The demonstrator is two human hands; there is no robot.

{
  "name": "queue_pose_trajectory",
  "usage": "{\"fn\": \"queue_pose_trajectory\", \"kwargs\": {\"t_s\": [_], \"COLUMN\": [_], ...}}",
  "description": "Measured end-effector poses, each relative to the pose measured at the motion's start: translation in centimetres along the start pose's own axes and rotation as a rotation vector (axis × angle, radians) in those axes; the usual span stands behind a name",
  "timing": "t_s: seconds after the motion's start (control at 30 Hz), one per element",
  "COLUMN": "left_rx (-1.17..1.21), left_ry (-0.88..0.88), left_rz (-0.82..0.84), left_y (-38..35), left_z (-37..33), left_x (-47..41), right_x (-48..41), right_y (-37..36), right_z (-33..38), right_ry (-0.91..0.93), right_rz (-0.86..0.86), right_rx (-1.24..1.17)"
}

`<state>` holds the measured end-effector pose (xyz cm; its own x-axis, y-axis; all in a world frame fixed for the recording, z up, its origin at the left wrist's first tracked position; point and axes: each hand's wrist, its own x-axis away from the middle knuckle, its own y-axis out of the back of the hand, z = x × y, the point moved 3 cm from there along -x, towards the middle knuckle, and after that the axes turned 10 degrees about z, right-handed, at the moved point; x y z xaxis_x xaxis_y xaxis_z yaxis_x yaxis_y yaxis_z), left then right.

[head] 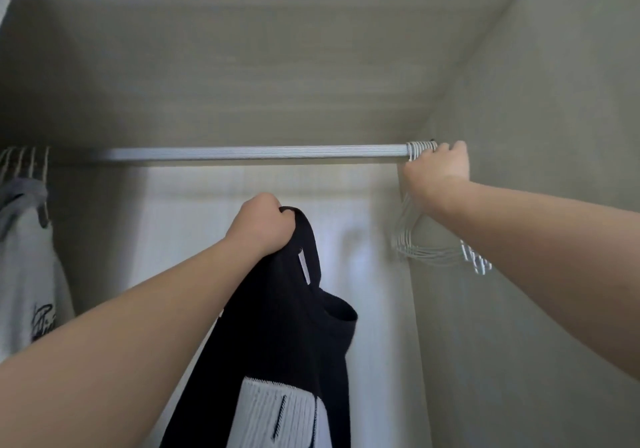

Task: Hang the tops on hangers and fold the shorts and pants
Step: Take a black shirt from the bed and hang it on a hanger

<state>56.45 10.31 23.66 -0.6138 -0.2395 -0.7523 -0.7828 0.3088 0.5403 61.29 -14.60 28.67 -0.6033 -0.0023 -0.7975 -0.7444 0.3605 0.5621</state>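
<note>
**Left hand (263, 222) grips a soft black top (304, 309); right hand (437, 170) at the hangers (433, 253)**

Bunched at the neckline in a closed fist, the black top hangs below the rail (256, 152), limp and probably light. The shoulders look like the best hold for threading. The right hand curls round the hangers' hooks at the rail's end. The neck tag (304, 267) shows no legible text, and the script on the grey top (24, 257) is unreadable.

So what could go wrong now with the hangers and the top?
1. The hangers sit bunched tight at the end of the rod, where the right grip holds their hooks. Several might lift off together or tangle.
2. The left grip holds the top by one bunched edge only. It may slip or sag while the other grip works.
</note>
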Motion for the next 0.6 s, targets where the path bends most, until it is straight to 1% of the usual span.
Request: {"fn": "queue_pose_trajectory", "kwargs": {"t_s": [0.27,0.37,0.53,0.6], "left_rx": [-0.047,-0.062,-0.087,-0.098], "left_ry": [0.021,0.026,0.03,0.036], "left_rz": [-0.033,-0.047,-0.051,-0.058], "left_y": [2.3,3.1,3.4,3.6], "left_z": [1.1,1.1,1.0,1.2], "left_x": [0.3,0.6,1.4,1.6], "right_x": [-0.4,-0.7,-0.9,-0.7], "right_y": [-0.6,-0.5,0.1,-0.1], "right_z": [-2.4,-3.2,-4.3,-3.9], "right_ry": [0.057,0.055,0.049,0.027], "right_rz": [0.044,0.002,-0.05,0.005], "right_rx": [-0.194,-0.326,-0.63,-0.891]}}
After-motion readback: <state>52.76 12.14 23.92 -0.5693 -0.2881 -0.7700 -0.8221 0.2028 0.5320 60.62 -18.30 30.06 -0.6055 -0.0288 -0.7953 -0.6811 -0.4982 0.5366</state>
